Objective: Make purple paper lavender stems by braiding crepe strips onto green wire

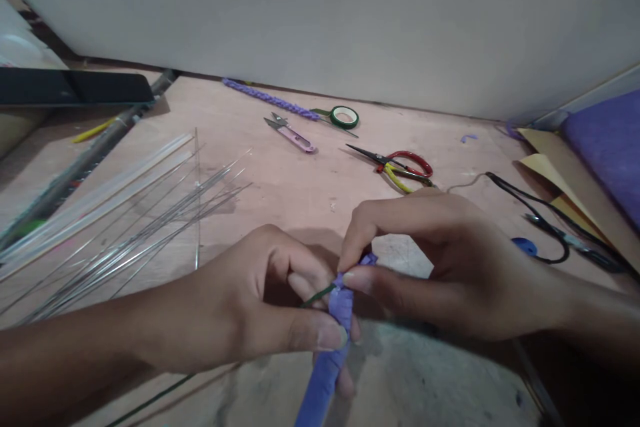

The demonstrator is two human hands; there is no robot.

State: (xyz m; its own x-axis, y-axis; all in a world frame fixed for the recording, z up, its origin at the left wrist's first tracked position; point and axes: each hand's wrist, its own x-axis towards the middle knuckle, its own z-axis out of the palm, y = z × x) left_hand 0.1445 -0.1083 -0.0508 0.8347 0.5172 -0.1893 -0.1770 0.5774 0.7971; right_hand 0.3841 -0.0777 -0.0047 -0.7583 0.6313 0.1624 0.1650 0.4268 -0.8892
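Observation:
Between my hands is a purple paper strip with cuts along one edge. My left hand is closed on it, the thumb pressing the strip against the fingers. A green-wrapped wire runs behind the left hand up to the strip's upper end, and a green length shows again at the lower left. My right hand pinches the strip's narrow top between thumb and forefinger, where it meets the wire. A short purple end sticks out beyond that pinch.
Bare wires lie on the left. Pink thread snips, a finished purple stem, green tape and red-and-yellow-handled scissors lie ahead. A black cord and purple paper are at right; a wall stands behind.

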